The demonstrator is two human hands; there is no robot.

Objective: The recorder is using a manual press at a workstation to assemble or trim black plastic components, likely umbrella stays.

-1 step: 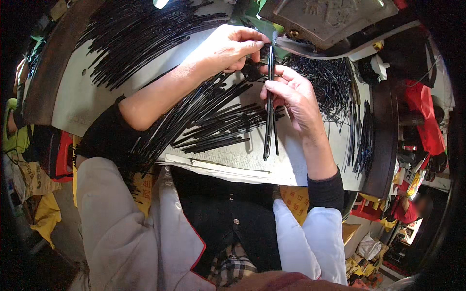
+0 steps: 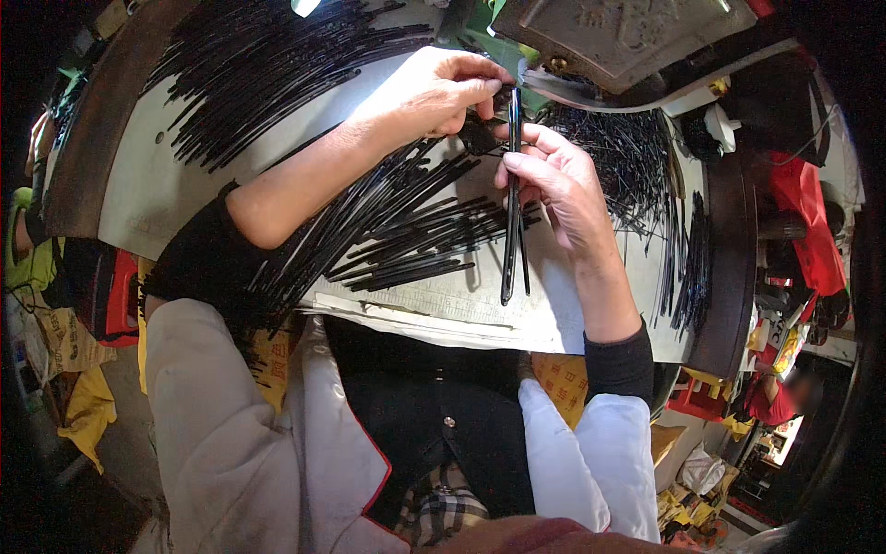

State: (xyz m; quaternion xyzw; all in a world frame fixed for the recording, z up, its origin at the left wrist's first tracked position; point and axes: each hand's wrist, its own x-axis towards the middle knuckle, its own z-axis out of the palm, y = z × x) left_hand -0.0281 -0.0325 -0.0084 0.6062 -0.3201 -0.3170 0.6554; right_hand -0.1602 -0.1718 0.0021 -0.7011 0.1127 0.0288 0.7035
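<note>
Between thumb and fingers of my right hand, long thin glossy black strips hang almost upright over the table. Their lower ends part slightly. My left hand is closed in a pinch beside the strips' top end; whatever its fingertips hold is too small to make out. A dark piece shows between the two hands, its kind unclear. Under my left forearm lies a loose fan of similar black strips on the pale tabletop.
A large pile of black strips covers the far left. A tangled heap of thin black pieces lies right of my hands, near a standing bundle. A dark metal machine overhangs the far right. Another person is at right.
</note>
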